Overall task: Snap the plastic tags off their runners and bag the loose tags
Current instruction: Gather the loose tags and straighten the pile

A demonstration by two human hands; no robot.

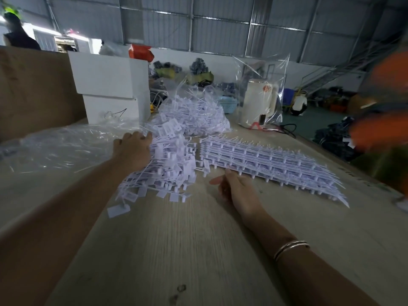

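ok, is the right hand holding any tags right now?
No. The right hand lies open on the table, near the stack of runners but with nothing in its grasp.

No text can be read anywhere. The white kettle (pixel 258 102) right of centre, inside a clear bag, bears a small red mark, too blurred to make out.

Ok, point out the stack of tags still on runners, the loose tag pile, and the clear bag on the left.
runner stack (pixel 265 160), head view, top layer middle.
loose tag pile (pixel 167 164), head view, heap centre.
clear bag (pixel 66 144), head view, crumpled middle.
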